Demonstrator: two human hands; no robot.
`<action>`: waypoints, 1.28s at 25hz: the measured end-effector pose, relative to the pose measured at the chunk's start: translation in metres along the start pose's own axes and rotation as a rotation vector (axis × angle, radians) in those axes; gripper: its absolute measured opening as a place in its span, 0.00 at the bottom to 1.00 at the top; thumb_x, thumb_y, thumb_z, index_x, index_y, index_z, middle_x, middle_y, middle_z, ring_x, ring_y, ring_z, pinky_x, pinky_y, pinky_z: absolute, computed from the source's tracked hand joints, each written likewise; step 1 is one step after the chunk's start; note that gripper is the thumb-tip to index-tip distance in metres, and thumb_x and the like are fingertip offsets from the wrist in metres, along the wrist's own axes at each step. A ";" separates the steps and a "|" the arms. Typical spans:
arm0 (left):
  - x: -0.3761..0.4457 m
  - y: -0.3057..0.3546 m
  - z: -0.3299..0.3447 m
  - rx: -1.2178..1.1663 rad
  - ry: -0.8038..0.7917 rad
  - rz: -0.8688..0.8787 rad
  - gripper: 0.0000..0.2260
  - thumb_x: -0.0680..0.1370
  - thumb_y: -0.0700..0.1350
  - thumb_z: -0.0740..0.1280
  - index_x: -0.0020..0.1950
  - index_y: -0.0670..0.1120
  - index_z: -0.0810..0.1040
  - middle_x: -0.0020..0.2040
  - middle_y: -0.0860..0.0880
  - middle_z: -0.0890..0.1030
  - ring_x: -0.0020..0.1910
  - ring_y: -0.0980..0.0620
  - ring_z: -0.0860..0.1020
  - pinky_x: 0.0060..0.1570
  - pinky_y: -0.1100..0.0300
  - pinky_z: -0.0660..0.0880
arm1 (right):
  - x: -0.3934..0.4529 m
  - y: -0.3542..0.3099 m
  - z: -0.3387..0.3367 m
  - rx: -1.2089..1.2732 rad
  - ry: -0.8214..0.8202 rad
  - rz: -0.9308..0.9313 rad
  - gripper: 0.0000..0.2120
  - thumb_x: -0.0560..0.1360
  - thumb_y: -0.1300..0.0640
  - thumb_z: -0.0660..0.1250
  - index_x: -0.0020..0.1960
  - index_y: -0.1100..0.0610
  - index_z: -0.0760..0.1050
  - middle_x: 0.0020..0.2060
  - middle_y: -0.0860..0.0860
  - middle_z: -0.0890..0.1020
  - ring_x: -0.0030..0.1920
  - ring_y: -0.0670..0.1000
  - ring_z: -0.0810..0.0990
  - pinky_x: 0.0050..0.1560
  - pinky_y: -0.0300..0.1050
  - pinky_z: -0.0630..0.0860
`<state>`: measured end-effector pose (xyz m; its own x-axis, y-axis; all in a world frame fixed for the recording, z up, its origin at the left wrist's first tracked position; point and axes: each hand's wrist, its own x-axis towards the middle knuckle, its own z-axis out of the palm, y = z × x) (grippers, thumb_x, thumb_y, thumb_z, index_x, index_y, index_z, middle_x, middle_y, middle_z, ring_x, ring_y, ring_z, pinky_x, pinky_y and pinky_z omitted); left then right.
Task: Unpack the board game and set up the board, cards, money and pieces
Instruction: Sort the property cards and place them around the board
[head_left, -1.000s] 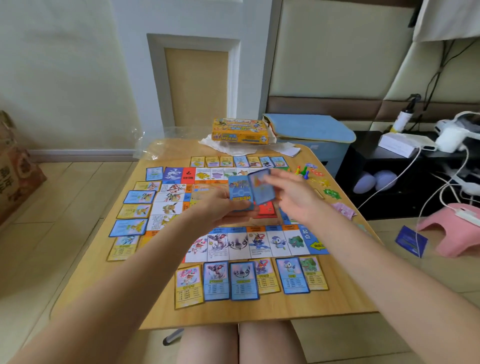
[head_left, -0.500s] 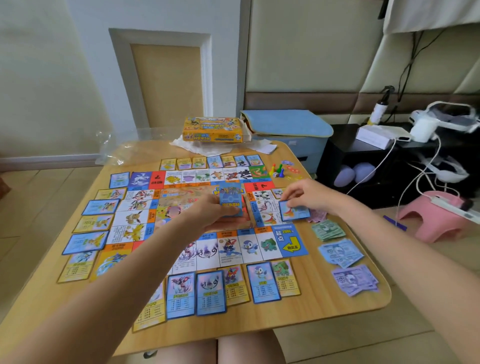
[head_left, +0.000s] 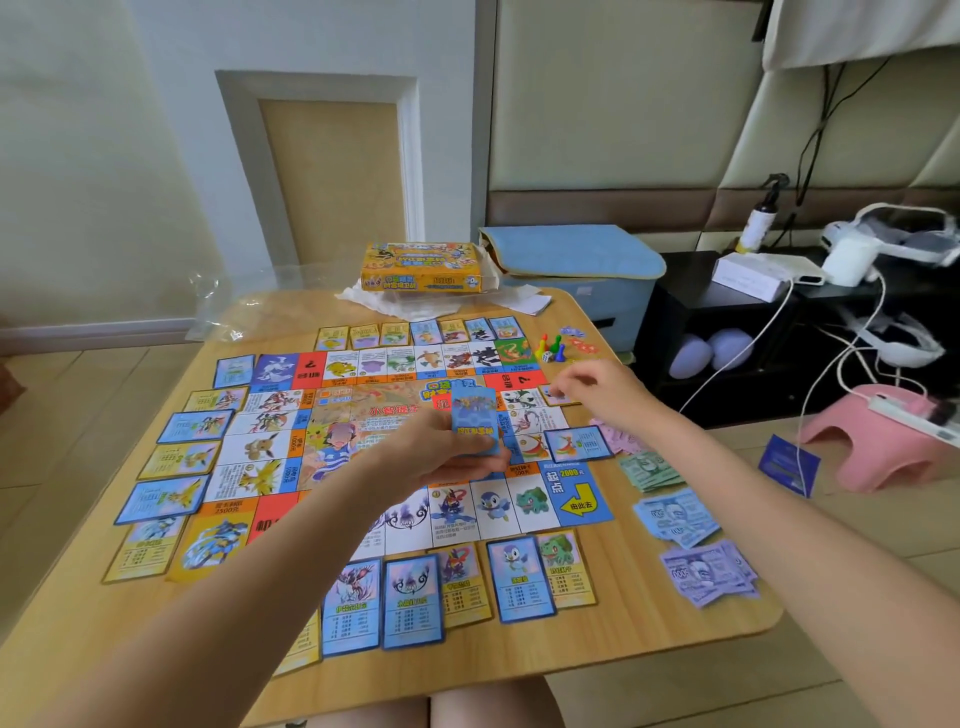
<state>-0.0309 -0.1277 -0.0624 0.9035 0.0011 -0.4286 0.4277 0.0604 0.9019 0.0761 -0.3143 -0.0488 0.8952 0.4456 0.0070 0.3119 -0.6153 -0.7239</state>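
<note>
The left hand (head_left: 441, 457) grips the deck (head_left: 475, 426) upright over the board (head_left: 363, 415), ready for dealing; the right hand (head_left: 597, 387), fingers curled, sets a card (head_left: 558, 397) at the board's right edge.

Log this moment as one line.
left hand: holds card deck over board | right hand: setting card beside board's right edge | money: on table

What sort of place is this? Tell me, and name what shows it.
Probably a room in a home, perhaps a bedroom or living room: a low wooden table on tiled floor, a padded wall panel behind, and a black side unit with charging cables.
</note>
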 end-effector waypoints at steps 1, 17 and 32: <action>-0.002 -0.001 0.002 0.019 -0.034 -0.006 0.06 0.75 0.36 0.67 0.51 0.37 0.78 0.39 0.45 0.85 0.35 0.55 0.83 0.37 0.66 0.80 | -0.002 -0.008 -0.002 0.063 -0.061 -0.005 0.11 0.79 0.55 0.60 0.50 0.59 0.80 0.47 0.49 0.81 0.50 0.49 0.77 0.48 0.39 0.71; -0.043 -0.006 -0.059 -0.255 0.069 0.240 0.13 0.77 0.29 0.60 0.44 0.40 0.83 0.45 0.45 0.84 0.44 0.53 0.82 0.41 0.67 0.79 | -0.018 -0.081 0.041 0.290 -0.329 -0.201 0.09 0.71 0.68 0.69 0.41 0.54 0.78 0.42 0.45 0.80 0.39 0.40 0.79 0.41 0.32 0.75; -0.066 -0.020 -0.097 0.767 0.370 0.205 0.07 0.76 0.37 0.66 0.51 0.41 0.82 0.47 0.46 0.81 0.46 0.50 0.77 0.49 0.58 0.75 | -0.040 -0.105 0.111 -0.391 -0.463 -0.314 0.18 0.72 0.53 0.71 0.59 0.58 0.75 0.55 0.51 0.78 0.50 0.46 0.73 0.48 0.38 0.69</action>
<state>-0.1020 -0.0324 -0.0574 0.9547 0.2706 -0.1238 0.2782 -0.6642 0.6939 -0.0274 -0.1957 -0.0499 0.5421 0.8203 -0.1824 0.7048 -0.5621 -0.4328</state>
